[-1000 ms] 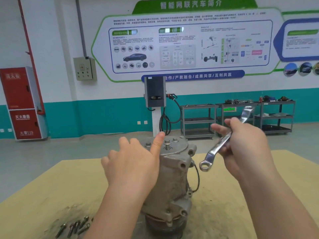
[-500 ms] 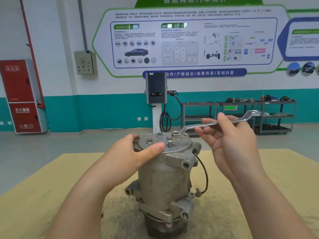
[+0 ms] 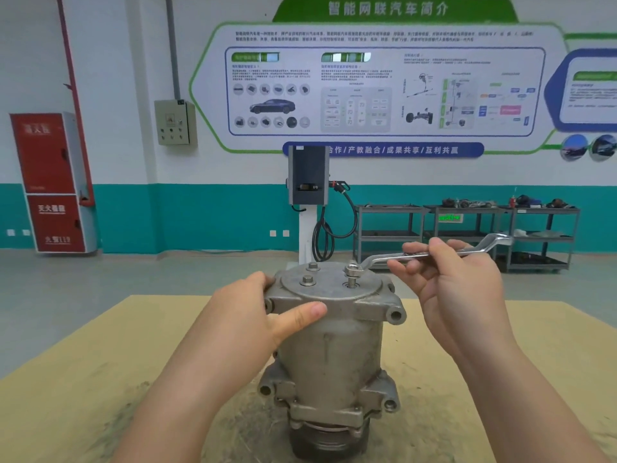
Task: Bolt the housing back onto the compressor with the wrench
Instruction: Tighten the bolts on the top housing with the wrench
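A grey metal compressor (image 3: 334,355) stands upright on the tan table (image 3: 73,389), its housing (image 3: 330,289) on top. Two bolts (image 3: 307,280) sit low in the housing's left side. A third bolt (image 3: 352,273) stands raised on the right, with the ring end of the silver wrench (image 3: 434,253) over its head. My right hand (image 3: 457,289) grips the wrench's shaft, which reaches out to the right. My left hand (image 3: 260,315) holds the housing's left edge, the thumb across its front.
The table's far edge lies just behind the compressor, with grey floor beyond. A charging post (image 3: 307,202) with a black cable stands behind it. Metal shelf carts (image 3: 467,235) line the back wall on the right. A red cabinet (image 3: 53,182) stands far left.
My right hand swung the wrench from mid-air down onto the raised right bolt. My left hand slid from the top of the housing to its left edge. The view shifted downward.
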